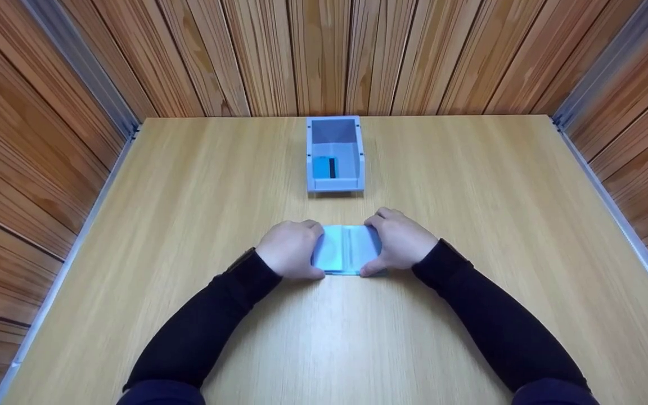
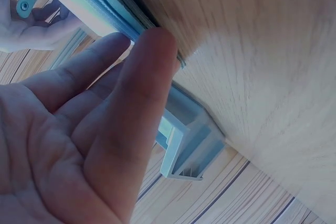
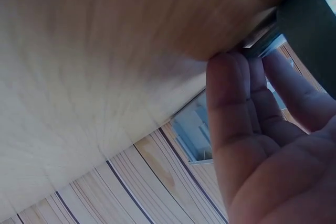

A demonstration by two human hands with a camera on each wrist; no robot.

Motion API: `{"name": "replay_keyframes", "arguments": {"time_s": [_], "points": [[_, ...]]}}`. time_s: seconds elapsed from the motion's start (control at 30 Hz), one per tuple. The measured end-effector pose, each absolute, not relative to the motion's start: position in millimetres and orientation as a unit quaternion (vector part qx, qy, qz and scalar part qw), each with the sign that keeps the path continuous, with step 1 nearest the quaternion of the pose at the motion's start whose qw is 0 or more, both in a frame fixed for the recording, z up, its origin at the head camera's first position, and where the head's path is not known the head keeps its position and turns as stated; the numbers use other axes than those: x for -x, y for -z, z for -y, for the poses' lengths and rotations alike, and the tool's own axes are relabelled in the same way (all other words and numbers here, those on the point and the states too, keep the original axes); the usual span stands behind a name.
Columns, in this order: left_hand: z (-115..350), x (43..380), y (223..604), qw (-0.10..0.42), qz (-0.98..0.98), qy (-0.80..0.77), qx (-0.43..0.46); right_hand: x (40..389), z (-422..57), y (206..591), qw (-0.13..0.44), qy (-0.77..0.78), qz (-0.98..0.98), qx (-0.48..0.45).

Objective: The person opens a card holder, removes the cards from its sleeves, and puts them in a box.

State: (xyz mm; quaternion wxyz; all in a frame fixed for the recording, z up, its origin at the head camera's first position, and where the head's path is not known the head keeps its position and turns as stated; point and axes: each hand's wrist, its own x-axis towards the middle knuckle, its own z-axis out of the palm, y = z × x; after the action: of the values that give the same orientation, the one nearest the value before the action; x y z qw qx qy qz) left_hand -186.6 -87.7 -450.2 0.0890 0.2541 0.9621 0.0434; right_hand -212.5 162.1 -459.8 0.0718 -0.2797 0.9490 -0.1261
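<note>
An opened light-blue card holder (image 1: 332, 247) lies on the table between both hands, its two halves spread apart along a middle fold. My left hand (image 1: 290, 249) grips its left side, with the thumb at the near edge and fingers at the far edge. Opposite it, my right hand (image 1: 401, 239) holds the right side the same way. A strap with a metal snap (image 2: 23, 7) shows beside the other hand in the left wrist view. Several thin layers of the holder (image 2: 113, 3) are stacked at its edge there. Part of the holder is hidden under the fingers.
Beyond the hands stands a grey-blue plastic bin (image 1: 335, 184) near the table's back edge. A blue card with a black stripe (image 1: 324, 167) lies inside it. Wood-plank walls (image 1: 324, 56) with metal corner posts enclose the wooden table (image 1: 459, 169).
</note>
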Motion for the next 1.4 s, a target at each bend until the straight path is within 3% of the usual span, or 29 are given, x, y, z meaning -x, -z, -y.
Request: {"name": "replay_keyframes", "arguments": {"time_s": [0.43,1.4], "points": [[90.3,186.3,452.7,0.060,-0.960,-0.044,-0.270,212.7,-162.2,460.3,0.070,0.142,-0.948,0.277],[89.9,185.2,452.0,0.058,-0.959,-0.048,-0.274,211.2,-161.6,458.1,0.097,0.133,-0.947,0.278]]}}
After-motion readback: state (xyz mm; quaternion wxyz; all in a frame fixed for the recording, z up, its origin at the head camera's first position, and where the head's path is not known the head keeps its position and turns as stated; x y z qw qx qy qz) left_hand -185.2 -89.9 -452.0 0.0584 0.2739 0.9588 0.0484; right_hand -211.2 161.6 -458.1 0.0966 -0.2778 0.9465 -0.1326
